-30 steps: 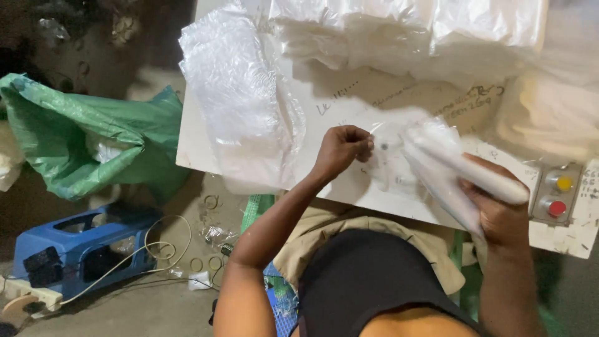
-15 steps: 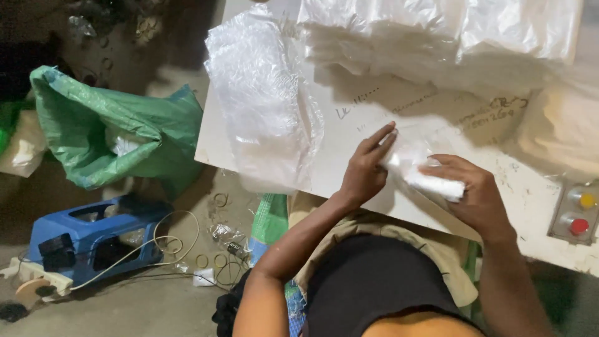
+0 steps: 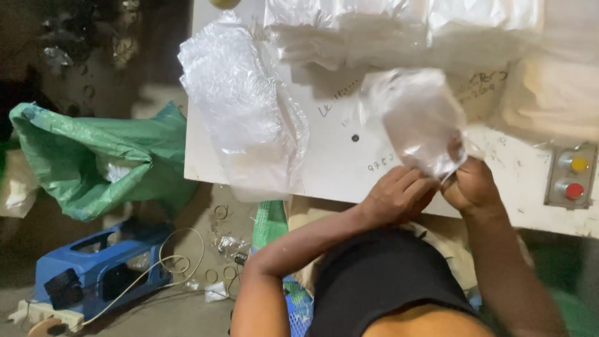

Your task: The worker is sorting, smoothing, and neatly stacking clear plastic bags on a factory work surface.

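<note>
Overhead, two hands: left hand (image 3: 396, 196) and right hand (image 3: 472, 185), each grip pinched on one clear plastic bag (image 3: 415, 118) raised above the white tabletop (image 3: 337, 168). One crumpled bag pile (image 3: 240, 106) left; two buttons (image 3: 577, 178), yellow and red.

A clear plastic bag (image 3: 415, 118), white table (image 3: 331, 168), green sack (image 3: 93, 156), blue crate (image 3: 100, 268), yellow-and-red buttons (image 3: 575, 178).

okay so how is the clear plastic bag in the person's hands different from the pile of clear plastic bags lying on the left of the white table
The single clear plastic bag is raised off the white table, gripped at its lower edge by the left hand and right hand. The pile of clear plastic bags lies untouched, overhanging the table's near edge. The pile is bigger and crumpled. Both are transparent film.
</note>
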